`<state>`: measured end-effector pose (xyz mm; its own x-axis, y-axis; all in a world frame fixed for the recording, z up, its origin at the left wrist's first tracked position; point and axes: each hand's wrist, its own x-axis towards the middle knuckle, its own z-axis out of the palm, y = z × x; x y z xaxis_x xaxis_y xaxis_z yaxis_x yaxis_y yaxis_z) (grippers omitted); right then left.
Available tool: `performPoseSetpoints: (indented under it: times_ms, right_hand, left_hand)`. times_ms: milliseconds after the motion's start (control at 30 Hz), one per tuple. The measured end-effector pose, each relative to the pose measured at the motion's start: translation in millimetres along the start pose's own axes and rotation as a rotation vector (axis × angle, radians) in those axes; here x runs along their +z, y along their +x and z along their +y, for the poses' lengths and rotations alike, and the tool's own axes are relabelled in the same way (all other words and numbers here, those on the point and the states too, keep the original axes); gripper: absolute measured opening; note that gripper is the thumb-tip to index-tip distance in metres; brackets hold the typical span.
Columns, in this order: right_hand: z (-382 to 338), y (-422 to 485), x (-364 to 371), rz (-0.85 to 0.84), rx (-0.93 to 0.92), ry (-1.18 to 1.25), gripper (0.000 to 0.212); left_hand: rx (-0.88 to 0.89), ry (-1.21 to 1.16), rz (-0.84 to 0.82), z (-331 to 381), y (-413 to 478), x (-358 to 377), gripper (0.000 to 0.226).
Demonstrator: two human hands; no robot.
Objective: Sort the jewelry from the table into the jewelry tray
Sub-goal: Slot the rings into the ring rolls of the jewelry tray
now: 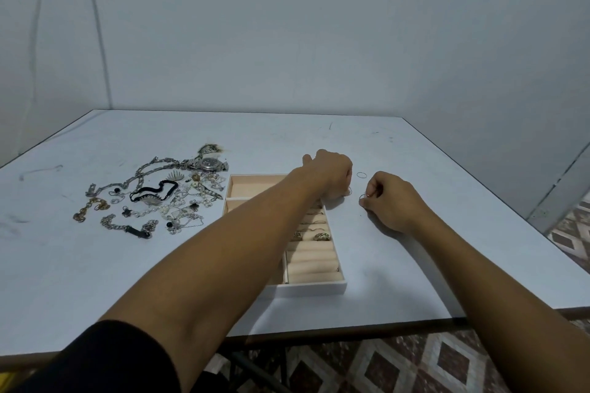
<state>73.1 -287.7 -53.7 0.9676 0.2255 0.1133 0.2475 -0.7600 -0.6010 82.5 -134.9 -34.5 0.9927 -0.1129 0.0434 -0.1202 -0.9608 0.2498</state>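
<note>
While crossing over jewelry tray (314, 288), L hand (332, 174): fingers curled, can't tell what's held.
R hand (391, 201): pinching thin ring (363, 197), just right of tray.
Jewelry pile (153, 198): on table (415, 153), left of tray.

Pale wall (319, 25), white table (447, 201), patterned tile floor (415, 364)

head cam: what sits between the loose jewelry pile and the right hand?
Between the jewelry pile and the right hand, which pinches a thin ring, sits the jewelry tray, the left forearm crossing over it. Head view.
</note>
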Motion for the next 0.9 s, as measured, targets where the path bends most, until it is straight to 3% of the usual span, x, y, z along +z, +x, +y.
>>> performPoseSetpoints:
  times_ms: [100,233,433,900]
  right_hand:
    - [1,-4,-12,0.002,-0.028,0.004,0.012]
    - [3,-11,-24,-0.03,-0.016,0.093,0.013]
    - [5,-19,-25,-0.013,-0.027,0.137,0.011]
    - [5,-30,-27,-0.019,-0.02,0.129,0.01]
  left_hand:
    - [0.041,-0.033,0.044,-7,-7,-7,0.003]
    - [0.047,-0.063,0.067,-20,-15,-25,0.016]
    - [0.066,-0.149,0.075,-24,-26,-33,0.015]
    - [0.085,0.002,0.027,9,-20,-6,0.008]
